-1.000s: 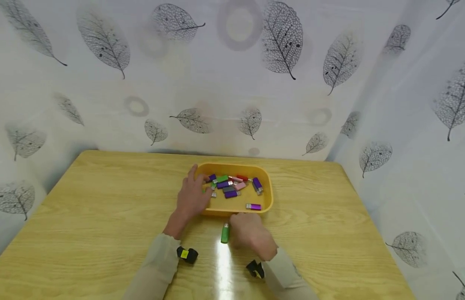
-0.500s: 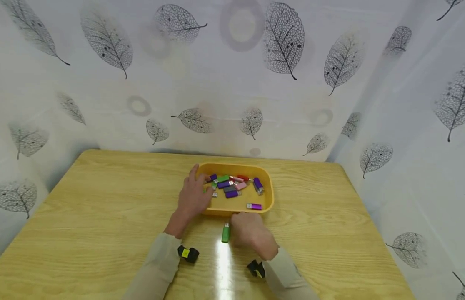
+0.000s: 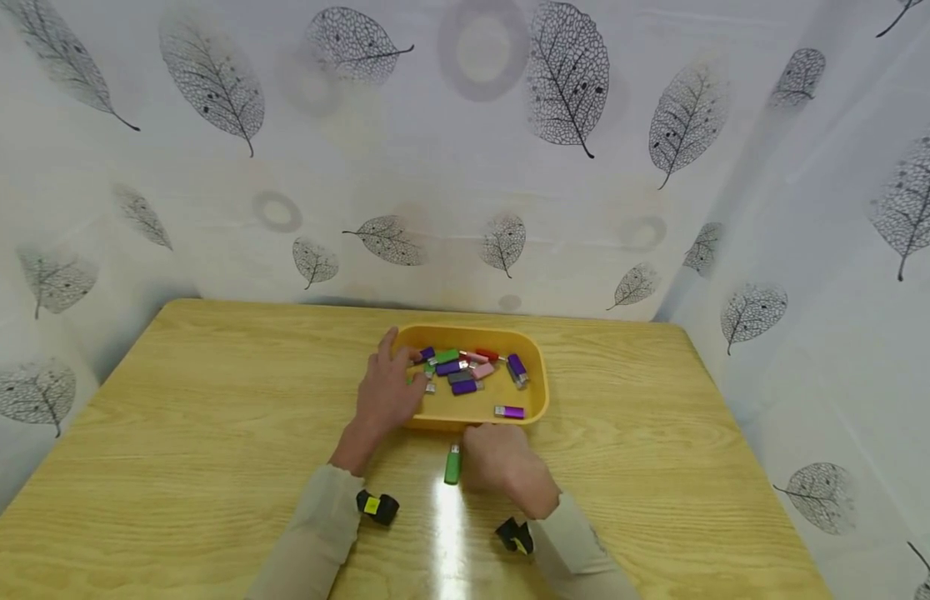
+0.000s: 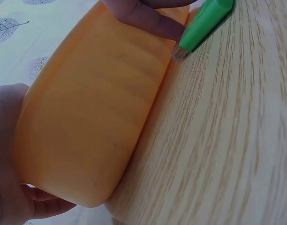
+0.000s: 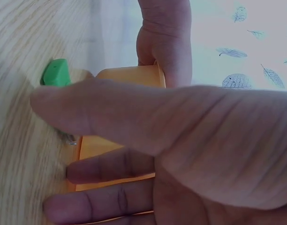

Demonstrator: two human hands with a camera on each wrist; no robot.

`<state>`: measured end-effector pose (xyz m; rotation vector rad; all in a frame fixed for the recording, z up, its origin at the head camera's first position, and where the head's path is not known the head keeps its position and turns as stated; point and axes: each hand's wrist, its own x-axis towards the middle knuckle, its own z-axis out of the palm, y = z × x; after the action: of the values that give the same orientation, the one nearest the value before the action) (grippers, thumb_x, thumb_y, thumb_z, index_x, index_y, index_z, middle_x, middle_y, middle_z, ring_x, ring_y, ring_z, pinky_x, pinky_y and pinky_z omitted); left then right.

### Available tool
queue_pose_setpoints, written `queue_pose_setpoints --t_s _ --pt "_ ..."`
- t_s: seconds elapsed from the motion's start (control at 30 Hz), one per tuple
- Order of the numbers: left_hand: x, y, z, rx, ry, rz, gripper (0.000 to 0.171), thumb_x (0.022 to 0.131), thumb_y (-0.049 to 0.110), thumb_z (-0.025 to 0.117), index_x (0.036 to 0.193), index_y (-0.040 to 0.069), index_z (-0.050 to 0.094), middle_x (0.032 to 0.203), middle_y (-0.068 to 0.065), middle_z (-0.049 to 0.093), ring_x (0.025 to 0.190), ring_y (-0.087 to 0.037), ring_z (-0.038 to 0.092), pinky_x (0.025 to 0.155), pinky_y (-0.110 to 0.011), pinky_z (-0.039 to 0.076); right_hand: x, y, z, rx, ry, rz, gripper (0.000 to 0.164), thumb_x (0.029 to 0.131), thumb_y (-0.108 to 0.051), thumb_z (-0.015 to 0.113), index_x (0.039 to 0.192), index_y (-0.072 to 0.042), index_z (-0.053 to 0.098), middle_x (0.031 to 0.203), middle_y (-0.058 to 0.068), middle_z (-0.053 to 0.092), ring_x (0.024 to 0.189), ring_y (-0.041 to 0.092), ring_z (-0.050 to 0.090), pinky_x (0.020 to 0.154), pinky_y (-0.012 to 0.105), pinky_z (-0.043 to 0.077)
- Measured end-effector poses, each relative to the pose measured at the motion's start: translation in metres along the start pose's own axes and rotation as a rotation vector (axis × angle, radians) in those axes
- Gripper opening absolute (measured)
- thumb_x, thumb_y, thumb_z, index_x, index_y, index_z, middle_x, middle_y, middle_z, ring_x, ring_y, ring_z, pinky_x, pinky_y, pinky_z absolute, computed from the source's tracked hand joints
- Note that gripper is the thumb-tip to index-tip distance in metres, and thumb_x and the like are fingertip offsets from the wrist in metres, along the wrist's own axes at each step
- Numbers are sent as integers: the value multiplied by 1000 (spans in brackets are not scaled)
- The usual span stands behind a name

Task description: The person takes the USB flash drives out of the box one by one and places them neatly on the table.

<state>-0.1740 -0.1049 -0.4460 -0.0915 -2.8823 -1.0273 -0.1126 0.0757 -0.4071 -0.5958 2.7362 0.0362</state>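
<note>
An orange-yellow plastic bin (image 3: 536,354) stands on the wooden table, holding several USB flash drives in purple, green, pink, red and grey. My left hand (image 3: 387,390) grips the bin's left end, the thumb hooked over the rim and fingers around the wall. In front of the bin lies a single green USB flash drive (image 3: 452,467), its metal plug pointing at the bin. My right hand (image 3: 502,458) is just right of this drive, near the bin's front wall. The right wrist view shows its thumb (image 5: 101,110) fairly straight, overlapping the green drive, with nothing held.
A purple USB flash drive (image 3: 509,412) lies apart near the bin's front right corner. Black wrist cameras hang at both sleeves. The wooden table (image 3: 210,400) reaches back to a pale curtain (image 3: 435,167) printed with leaves, which also encloses both sides.
</note>
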Motion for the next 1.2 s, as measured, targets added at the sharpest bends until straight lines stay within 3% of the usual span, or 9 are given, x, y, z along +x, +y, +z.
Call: queue_pose_setpoints --t_s 0.17,0.6,1.0,1.2 --pt "1 0 -2 0 13 6 35 91 27 53 119 8 61 163 -13 18 126 -43 44 83 -58 50 -1 0 -3 27 5 6 21 75 -27 75 75 -15 58 75 0 55 65 15 51 56 33 50" --pt "0 2 -3 -12 -6 -6 36 91 27 52 121 9 61 164 -12 16 130 -43 41 84 -57 50 -20 3 -23 118 23 -62 28 87 -39 72 91 -12 63 61 -5 46 56 11 44 49 27 37" --pt "-1 2 0 -22 -6 -3 37 91 27 53 122 7 61 164 -12 16 132 -43 41 86 -57 50 -22 25 -29 278 154 -132 22 93 -34 66 90 -12 66 68 -7 57 57 8 49 51 25 42" --pt "-2 4 -2 -7 -11 -14 36 91 26 54 122 8 60 164 -12 16 133 -43 41 89 -58 50 -17 32 -27 316 179 -184 17 95 -28 64 89 -12 67 65 -9 55 55 6 48 49 23 40"
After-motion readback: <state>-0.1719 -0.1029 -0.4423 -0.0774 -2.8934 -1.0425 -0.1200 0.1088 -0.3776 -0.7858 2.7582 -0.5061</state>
